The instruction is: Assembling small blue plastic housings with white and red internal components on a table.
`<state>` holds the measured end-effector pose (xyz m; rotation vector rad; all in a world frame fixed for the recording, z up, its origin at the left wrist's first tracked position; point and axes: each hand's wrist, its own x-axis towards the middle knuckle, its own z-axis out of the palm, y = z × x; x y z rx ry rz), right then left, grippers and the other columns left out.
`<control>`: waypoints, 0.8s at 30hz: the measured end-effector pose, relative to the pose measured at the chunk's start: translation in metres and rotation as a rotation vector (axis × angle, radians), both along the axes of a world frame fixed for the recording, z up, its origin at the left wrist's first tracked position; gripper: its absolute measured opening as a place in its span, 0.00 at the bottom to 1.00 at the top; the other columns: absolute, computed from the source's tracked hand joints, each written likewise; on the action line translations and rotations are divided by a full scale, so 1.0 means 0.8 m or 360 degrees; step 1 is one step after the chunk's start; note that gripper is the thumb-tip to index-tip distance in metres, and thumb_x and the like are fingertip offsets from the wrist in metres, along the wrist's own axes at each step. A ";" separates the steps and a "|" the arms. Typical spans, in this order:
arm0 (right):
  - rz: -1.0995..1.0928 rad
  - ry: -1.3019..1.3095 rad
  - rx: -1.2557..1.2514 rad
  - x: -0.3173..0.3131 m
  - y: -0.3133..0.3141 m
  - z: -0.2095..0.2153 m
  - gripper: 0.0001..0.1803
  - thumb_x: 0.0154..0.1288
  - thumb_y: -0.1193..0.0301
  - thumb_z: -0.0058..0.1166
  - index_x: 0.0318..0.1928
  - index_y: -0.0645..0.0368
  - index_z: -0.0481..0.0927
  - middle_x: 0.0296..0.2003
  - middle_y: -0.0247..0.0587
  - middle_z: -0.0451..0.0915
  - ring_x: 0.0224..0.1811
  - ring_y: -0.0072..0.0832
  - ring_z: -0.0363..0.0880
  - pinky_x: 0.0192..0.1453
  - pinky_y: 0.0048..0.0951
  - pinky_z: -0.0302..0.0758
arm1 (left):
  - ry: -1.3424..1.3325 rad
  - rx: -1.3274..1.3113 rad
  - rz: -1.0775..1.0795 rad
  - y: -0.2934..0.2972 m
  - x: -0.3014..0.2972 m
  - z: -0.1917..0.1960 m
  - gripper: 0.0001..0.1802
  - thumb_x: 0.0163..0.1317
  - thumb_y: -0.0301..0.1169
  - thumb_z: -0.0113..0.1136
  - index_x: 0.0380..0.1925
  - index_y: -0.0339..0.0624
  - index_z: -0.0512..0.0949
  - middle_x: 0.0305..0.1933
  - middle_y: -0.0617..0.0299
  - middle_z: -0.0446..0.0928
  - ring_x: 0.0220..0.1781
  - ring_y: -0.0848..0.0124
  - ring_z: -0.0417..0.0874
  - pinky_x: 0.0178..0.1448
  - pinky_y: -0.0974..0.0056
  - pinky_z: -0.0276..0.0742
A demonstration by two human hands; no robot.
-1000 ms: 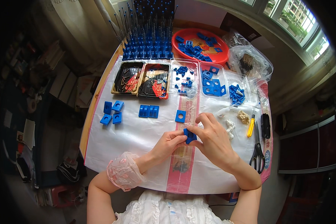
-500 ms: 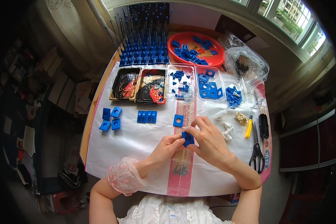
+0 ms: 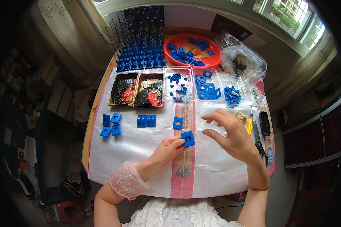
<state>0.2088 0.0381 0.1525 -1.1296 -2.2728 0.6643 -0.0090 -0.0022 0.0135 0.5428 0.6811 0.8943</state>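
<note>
My left hand (image 3: 167,150) pinches a small blue square plate with a round hole (image 3: 188,139) just above the white plastic sheet (image 3: 140,151) on the table. My right hand (image 3: 231,134) hovers to the right of it, fingers spread and curled, holding nothing. A second blue plate with a hole (image 3: 177,123) lies flat just beyond the held one. Further left lies a blue double block (image 3: 146,120), and beyond it a group of several small blue blocks (image 3: 111,125).
Two black trays (image 3: 136,90) and clear trays of blue parts (image 3: 193,84) line the middle. A red bowl (image 3: 191,47) of blue pieces, a rack of springs on blue bases (image 3: 140,38) and a plastic bag (image 3: 241,60) stand behind. Scissors (image 3: 260,143) and a yellow-handled tool (image 3: 250,125) lie right.
Both hands were closed together on the blue piece. Now my right hand has let go and drawn away to the right, fingers apart; my left hand keeps the plate.
</note>
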 end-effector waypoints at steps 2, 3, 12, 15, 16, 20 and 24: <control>0.0020 0.0175 -0.0215 0.000 0.002 -0.018 0.17 0.66 0.70 0.61 0.53 0.61 0.79 0.42 0.41 0.81 0.41 0.29 0.80 0.43 0.28 0.75 | -0.0037 -0.0018 -0.0005 -0.001 -0.001 0.001 0.17 0.75 0.29 0.48 0.58 0.30 0.74 0.57 0.59 0.77 0.57 0.75 0.77 0.67 0.67 0.71; 0.0026 0.0263 -0.0319 0.001 0.003 -0.028 0.16 0.68 0.70 0.59 0.54 0.61 0.79 0.42 0.40 0.81 0.40 0.27 0.80 0.42 0.27 0.75 | -0.0032 0.0000 -0.0014 -0.001 0.001 0.002 0.18 0.75 0.29 0.48 0.59 0.30 0.74 0.57 0.60 0.77 0.57 0.76 0.77 0.66 0.68 0.72; 0.0004 0.0947 -0.1144 0.006 -0.022 -0.124 0.20 0.75 0.66 0.46 0.59 0.65 0.74 0.43 0.38 0.79 0.37 0.18 0.76 0.34 0.20 0.73 | 0.0179 0.0303 -0.0247 -0.008 0.005 -0.001 0.20 0.77 0.33 0.47 0.63 0.33 0.71 0.54 0.65 0.77 0.53 0.81 0.77 0.61 0.72 0.74; 0.0034 0.0990 -0.1175 0.002 -0.026 -0.129 0.19 0.72 0.67 0.47 0.57 0.66 0.76 0.40 0.36 0.79 0.33 0.17 0.75 0.33 0.19 0.73 | 0.0154 0.0323 -0.0257 -0.008 0.002 -0.003 0.21 0.77 0.33 0.47 0.64 0.35 0.71 0.55 0.65 0.77 0.53 0.81 0.77 0.61 0.73 0.74; 0.0060 0.1032 -0.1203 0.001 -0.027 -0.133 0.19 0.72 0.67 0.48 0.57 0.66 0.77 0.40 0.36 0.79 0.32 0.17 0.75 0.33 0.19 0.73 | 0.0154 0.0313 -0.0257 -0.009 0.001 -0.005 0.21 0.77 0.34 0.47 0.64 0.35 0.71 0.55 0.65 0.77 0.53 0.81 0.77 0.60 0.73 0.74; 0.0089 0.1121 -0.1202 0.004 -0.030 -0.149 0.17 0.72 0.69 0.50 0.55 0.66 0.78 0.38 0.34 0.79 0.31 0.16 0.74 0.33 0.19 0.72 | 0.0151 0.0287 -0.0299 -0.010 0.002 -0.009 0.21 0.77 0.32 0.47 0.64 0.32 0.69 0.59 0.60 0.76 0.60 0.76 0.77 0.62 0.69 0.74; 0.0050 0.1147 -0.1193 0.001 -0.033 -0.155 0.15 0.72 0.69 0.53 0.53 0.65 0.79 0.38 0.32 0.78 0.33 0.15 0.74 0.34 0.18 0.72 | 0.0211 0.0315 -0.0302 -0.011 0.006 -0.005 0.21 0.77 0.35 0.48 0.64 0.35 0.71 0.54 0.67 0.78 0.52 0.83 0.77 0.59 0.75 0.75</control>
